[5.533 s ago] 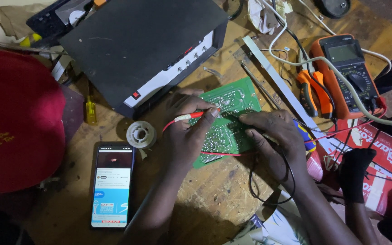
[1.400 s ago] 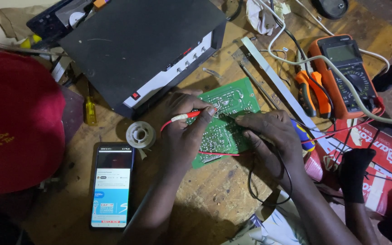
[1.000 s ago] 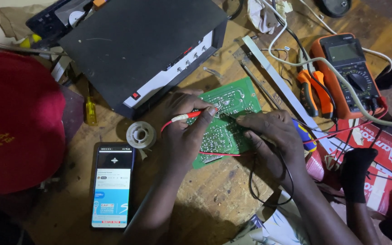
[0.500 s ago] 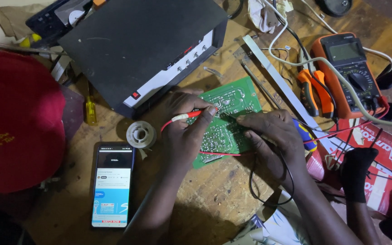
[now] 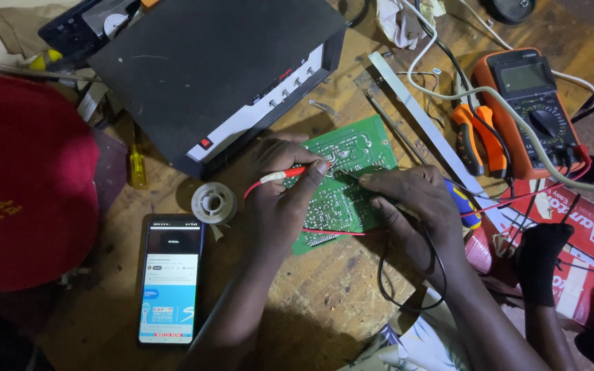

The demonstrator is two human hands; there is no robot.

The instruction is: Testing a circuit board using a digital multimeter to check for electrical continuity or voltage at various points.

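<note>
Left hand (image 5: pixel 280 206) presses a red probe (image 5: pixel 284 175) onto the green circuit board (image 5: pixel 342 182); right hand (image 5: pixel 414 203) pins a black probe (image 5: pixel 348 176) beside it, mid-table.

Both forearms angle inward, left hand (image 5: pixel 280 199) and right hand (image 5: pixel 410 203) each in a pinching grip.

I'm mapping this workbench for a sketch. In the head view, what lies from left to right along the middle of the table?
Red cap → yellow-handled screwdriver → solder spool → left hand → green circuit board → right hand → orange multimeter.
</note>
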